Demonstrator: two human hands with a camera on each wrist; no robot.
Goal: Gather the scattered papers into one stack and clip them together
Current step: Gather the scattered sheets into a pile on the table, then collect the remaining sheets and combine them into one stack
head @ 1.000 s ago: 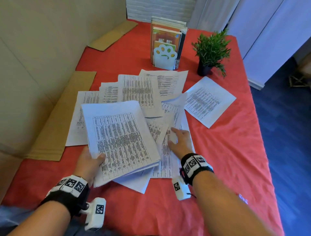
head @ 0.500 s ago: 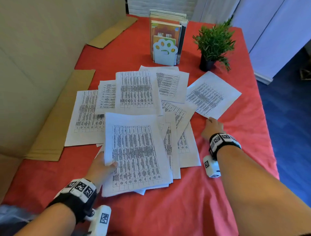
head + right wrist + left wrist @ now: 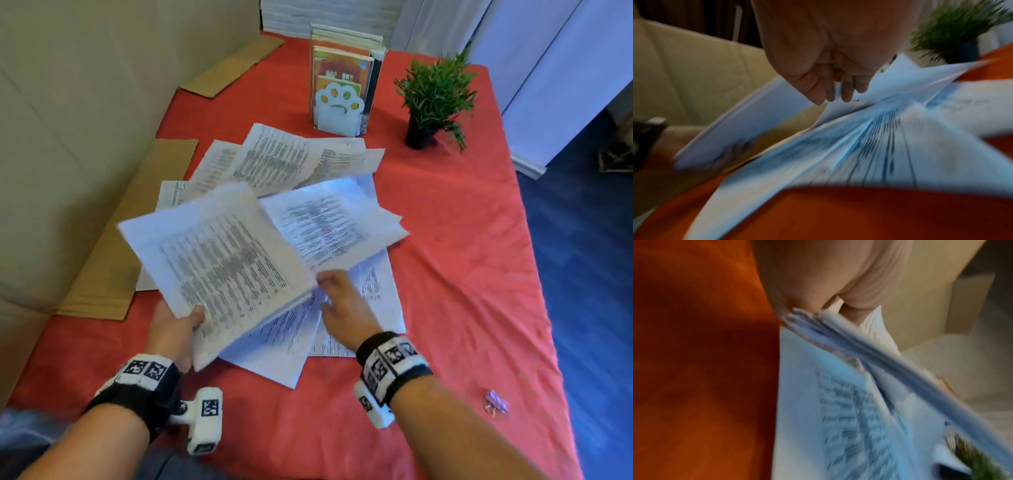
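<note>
Two bare hands are seen at work over a table draped in a red cloth (image 3: 462, 274), where printed sheets lie scattered. A gathered stack of papers (image 3: 219, 260) is gripped at its near corner by the left hand (image 3: 171, 334), thumb on top and fingers curled beneath, and is held tilted above the table; in the left wrist view the sheaf's edges are seen pinched against the palm. A single printed sheet (image 3: 329, 226) is held raised beside the stack by the right hand (image 3: 342, 308), whose fingers are curled at the sheet's near edge, though blur leaves the exact hold unclear. More loose sheets (image 3: 274, 161) are fanned out farther back, and others (image 3: 373, 301) lie flat under the right hand. A small purple binder clip (image 3: 495, 403) is seen on the cloth near the right forearm, well apart from the papers. Behind the papers, a white paw-shaped bookend (image 3: 337, 108) with upright books and a small potted plant (image 3: 435, 99) are set. Flattened cardboard (image 3: 113, 253) lies along the table's left side.
</note>
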